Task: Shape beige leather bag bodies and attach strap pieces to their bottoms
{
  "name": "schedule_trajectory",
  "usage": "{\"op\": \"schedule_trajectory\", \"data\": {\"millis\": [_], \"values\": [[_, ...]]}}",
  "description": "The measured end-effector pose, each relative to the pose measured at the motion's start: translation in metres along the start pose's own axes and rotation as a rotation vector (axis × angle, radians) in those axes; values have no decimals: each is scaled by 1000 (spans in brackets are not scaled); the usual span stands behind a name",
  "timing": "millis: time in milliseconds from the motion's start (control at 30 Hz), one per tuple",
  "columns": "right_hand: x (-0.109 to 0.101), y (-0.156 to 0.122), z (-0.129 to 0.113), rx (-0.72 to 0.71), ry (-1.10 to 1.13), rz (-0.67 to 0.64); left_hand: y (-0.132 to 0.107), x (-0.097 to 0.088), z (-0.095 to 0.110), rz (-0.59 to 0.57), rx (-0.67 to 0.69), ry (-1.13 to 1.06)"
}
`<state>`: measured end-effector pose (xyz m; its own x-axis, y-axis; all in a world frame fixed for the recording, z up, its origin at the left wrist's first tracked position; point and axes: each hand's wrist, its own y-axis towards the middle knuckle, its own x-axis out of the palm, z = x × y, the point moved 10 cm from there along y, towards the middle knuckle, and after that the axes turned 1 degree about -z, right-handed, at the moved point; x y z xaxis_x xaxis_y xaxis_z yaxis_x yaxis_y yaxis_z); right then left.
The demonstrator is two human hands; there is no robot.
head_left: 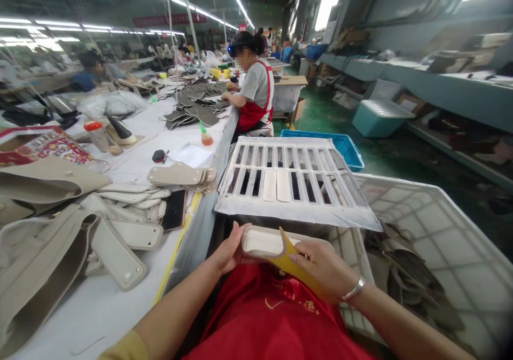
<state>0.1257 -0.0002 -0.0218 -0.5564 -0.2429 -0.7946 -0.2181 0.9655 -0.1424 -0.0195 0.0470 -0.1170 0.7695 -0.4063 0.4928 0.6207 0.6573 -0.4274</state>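
Sitting at the edge of a long white table (120, 306), looking down at both hands over a red apron (272, 317). Gripping the left end of a cream strap piece (259, 242) with the left hand (227, 254) — thumb on top, the other fingers curled under and out of sight, so closed snugly on it. Holding that piece flat and level just above the lap, right below the near edge of a white slatted rack (294, 181). Pinching a yellow card (289, 264) in the right hand (325, 270), closed on it, with the card's pointed tip standing up against the right half of the strap piece and touching it (hard to tell whether laid on top or tucked inside the rim). Wearing a silver bracelet (355, 289) on the right wrist.

Facing the rack, tilted over the near corner of a white crate (425, 226), with two cream strips lying in its middle slots. Beyond that, spotting a blue crate (348, 149) on the green floor.

Flanked on the left by loose cream straps and larger beige panels (48, 242) spread over the table, plus a neat stack of straps (180, 175) further up. Sharing the table with a co-worker (255, 85) well along it — hands among dark cut pieces (200, 103).
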Motion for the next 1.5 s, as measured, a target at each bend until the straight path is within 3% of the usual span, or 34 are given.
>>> {"op": "schedule_trajectory", "data": {"millis": [67, 200, 367, 567, 767, 867, 1100, 1267, 1500], "values": [[15, -2, -4, 22, 38, 9, 3, -2, 1, 28, 42, 7], [58, 4, -8, 68, 360, -32, 8, -8, 5, 89, 155, 40], [99, 16, 1, 241, 667, -8, 16, -20, -2, 134, 219, -79], [129, 20, -2, 339, 902, 10, 22, -21, -8, 57, 236, -322], [166, 18, 4, 623, 1223, -12, 19, -20, -9, -18, 219, -414], [173, 19, -1, 669, 1297, -44, 17, -22, -13, -68, 219, -435], [171, 18, -7, 694, 1337, -89, 20, -29, -14, -42, 226, -366], [181, 19, -2, 707, 1449, -151, 23, -30, -8, 54, 225, -230], [180, 19, 4, 640, 1510, -255, 29, -44, -2, 239, 208, 170]]}}
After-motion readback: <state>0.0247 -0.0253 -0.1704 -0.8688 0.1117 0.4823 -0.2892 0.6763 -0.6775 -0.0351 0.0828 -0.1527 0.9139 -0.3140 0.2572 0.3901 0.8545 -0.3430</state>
